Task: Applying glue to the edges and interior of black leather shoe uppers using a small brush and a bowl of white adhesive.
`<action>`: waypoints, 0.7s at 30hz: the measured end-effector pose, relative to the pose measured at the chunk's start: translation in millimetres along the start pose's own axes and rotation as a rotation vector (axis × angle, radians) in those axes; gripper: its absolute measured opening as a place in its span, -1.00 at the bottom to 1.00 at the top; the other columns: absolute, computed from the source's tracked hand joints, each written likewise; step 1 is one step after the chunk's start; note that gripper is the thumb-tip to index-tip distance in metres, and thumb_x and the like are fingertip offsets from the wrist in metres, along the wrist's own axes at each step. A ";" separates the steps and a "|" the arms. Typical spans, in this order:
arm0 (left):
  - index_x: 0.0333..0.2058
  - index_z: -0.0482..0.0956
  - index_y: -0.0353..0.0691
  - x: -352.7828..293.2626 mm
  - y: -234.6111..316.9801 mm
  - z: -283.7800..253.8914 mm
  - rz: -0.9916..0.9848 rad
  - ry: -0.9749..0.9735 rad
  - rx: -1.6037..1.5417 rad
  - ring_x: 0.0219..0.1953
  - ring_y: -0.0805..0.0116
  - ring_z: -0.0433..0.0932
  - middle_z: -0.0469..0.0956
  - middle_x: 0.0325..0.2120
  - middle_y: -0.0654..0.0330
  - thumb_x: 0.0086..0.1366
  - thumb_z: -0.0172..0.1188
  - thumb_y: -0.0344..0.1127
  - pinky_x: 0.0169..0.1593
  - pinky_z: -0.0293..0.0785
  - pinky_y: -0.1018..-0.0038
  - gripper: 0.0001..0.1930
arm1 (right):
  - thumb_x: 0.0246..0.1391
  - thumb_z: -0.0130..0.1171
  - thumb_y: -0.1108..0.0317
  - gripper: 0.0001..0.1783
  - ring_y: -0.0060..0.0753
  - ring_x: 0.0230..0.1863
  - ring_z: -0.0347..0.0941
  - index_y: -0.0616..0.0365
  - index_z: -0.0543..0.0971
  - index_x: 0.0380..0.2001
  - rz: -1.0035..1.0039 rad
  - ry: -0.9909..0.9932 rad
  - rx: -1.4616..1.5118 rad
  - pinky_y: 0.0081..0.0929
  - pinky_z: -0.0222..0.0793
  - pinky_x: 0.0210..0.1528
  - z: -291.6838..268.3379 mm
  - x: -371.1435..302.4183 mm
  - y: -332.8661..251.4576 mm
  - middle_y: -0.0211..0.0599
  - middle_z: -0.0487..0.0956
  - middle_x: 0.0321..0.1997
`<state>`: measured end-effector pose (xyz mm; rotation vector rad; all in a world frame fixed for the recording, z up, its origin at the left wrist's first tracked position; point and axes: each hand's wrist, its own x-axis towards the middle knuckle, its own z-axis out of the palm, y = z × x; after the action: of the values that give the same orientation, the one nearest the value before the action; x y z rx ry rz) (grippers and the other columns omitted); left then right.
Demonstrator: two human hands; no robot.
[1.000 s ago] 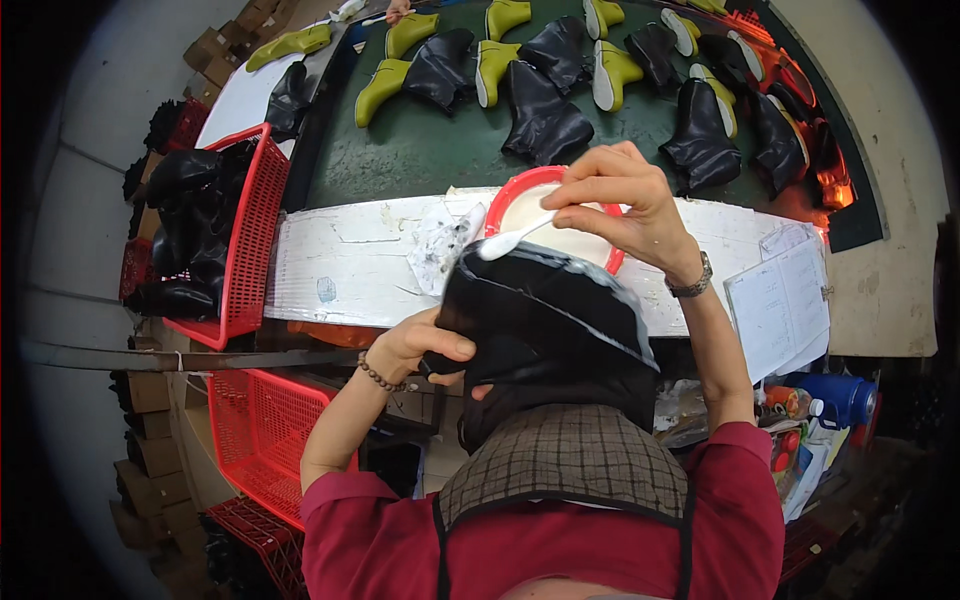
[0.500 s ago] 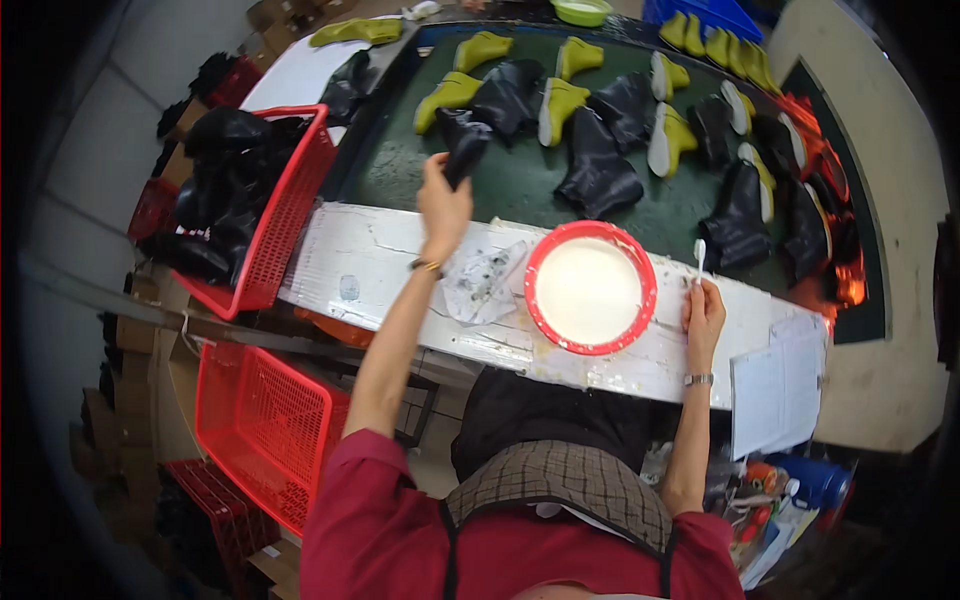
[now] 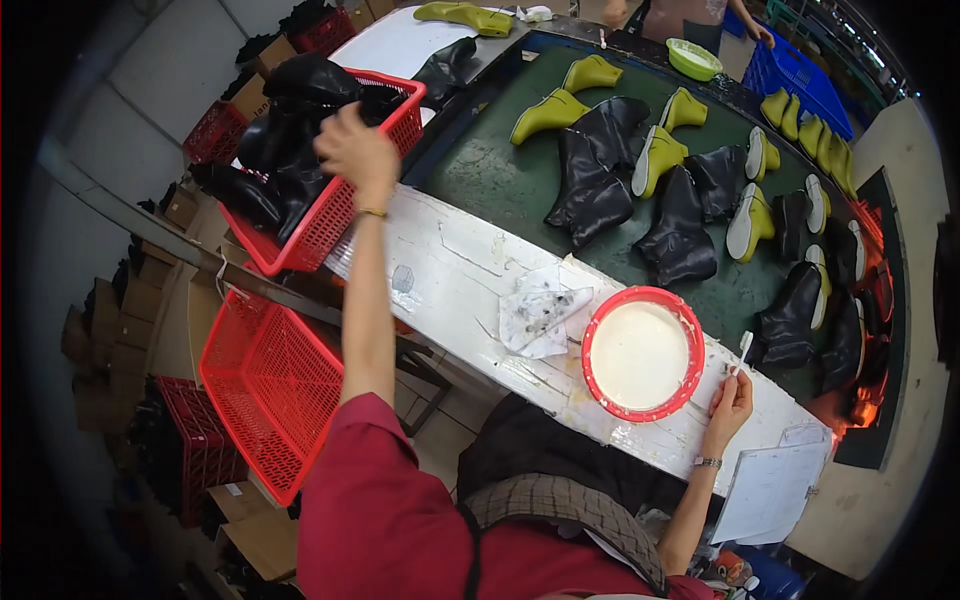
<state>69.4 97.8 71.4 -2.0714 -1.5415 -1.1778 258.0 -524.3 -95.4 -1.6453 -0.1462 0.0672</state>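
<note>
My left hand [image 3: 358, 152] is over the red basket [image 3: 405, 125] at the left, fingers apart and slightly blurred, with nothing seen in it. Black boots [image 3: 290, 150] are heaped in that basket below and around the hand. Between the fingers of my right hand [image 3: 732, 405] a white toothbrush [image 3: 745, 350] points upward, near the white bench edge. Just left of it stands a red-rimmed bowl [image 3: 600, 385] of creamy white liquid. On the green belt [image 3: 480, 165] lie black boot uppers [image 3: 590, 185] and yellow-green shoe lasts [image 3: 548, 115], some with white soles.
A stained white cloth [image 3: 540, 320] lies on the white bench [image 3: 450, 265]. Below left is a second red basket [image 3: 275, 375]. A metal rail [image 3: 150, 215] crosses the left side. Glowing orange heat [image 3: 870, 390] shows at the belt's right end. Another person [image 3: 685, 20] stands at the far side.
My left hand has left the black boot upper on the belt and moved left over the basket of boots. My right hand still holds the toothbrush. The view has shifted toward the left.
</note>
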 end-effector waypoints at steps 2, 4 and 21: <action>0.16 0.49 -0.09 45.3 -109.7 37.2 -0.215 -0.224 0.096 0.20 -0.13 0.46 0.50 0.13 -0.04 0.21 0.17 -0.31 0.18 0.46 -0.08 -0.51 | 0.42 0.11 0.31 -0.77 -0.86 -0.66 0.16 0.23 0.59 -0.03 0.006 -0.018 0.017 -0.75 -0.02 -0.69 7.7 2.1 0.4 -0.59 0.46 -0.46; 0.10 0.61 -0.18 74.8 -193.4 52.1 -0.226 -0.426 0.026 0.14 -0.13 0.59 0.63 0.00 -0.16 0.21 0.15 -0.31 0.20 0.50 0.03 -0.55 | 0.41 0.12 0.32 -0.77 -0.86 -0.65 0.16 0.23 0.59 -0.02 0.028 -0.031 0.034 -0.76 -0.02 -0.69 17.2 7.7 3.3 -0.59 0.46 -0.46; -0.04 0.69 -0.23 -153.9 -64.9 -119.2 0.483 -0.564 -0.884 0.17 0.16 0.63 0.68 0.04 0.02 0.19 0.04 -0.75 0.22 0.52 0.36 -0.56 | 0.42 0.13 0.28 -0.74 -0.79 -0.64 0.22 0.26 0.64 -0.07 0.044 -0.079 0.115 -0.70 0.06 -0.65 1.2 10.3 -7.6 -0.51 0.51 -0.43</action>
<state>-53.4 -56.3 14.5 -3.3180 -0.5691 -1.2580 267.5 -521.2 -87.5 -1.5318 -0.1636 0.1721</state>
